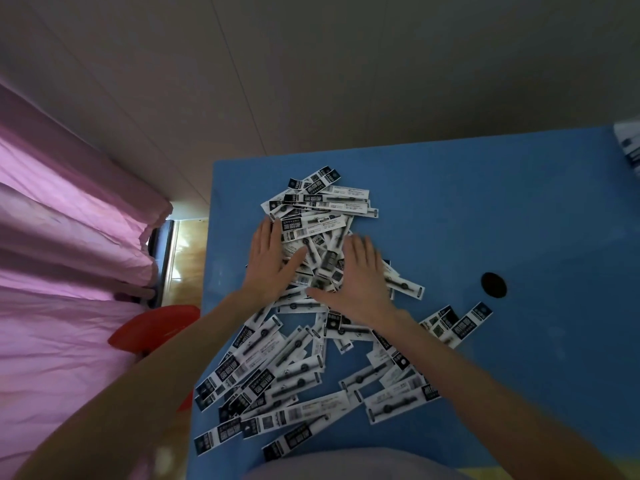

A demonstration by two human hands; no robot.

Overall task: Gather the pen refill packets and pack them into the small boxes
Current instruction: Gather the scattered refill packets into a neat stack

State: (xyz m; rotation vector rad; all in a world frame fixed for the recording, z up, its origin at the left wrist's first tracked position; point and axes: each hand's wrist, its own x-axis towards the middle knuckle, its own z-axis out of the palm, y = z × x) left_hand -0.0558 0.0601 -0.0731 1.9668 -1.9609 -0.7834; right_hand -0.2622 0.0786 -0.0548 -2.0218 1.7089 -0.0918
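Packets (311,344) lie in a loose, overlapping heap on the blue table (502,209), running from the table's near left edge up toward its middle. Most are white strips with black printed ends, and they point every which way. A tidier bunch sits at the far end of the heap, stacked roughly parallel. A few strays lie off the heap's right side, near a dark round hole (494,285) in the table top.

Both hands press flat on the upper part of the heap, palms down. The left hand (273,261) has its fingers straight and close together, tips touching the tidier bunch. The right hand (360,275) rests just beside it, fingers spread a little, thumb out to the left across the packets. Neither hand grips anything.

More printed white packs (628,143) show at the table's far right corner, cut off by the frame. Left of the table hangs pink cloth (69,237), with a red stool (156,327) between them.
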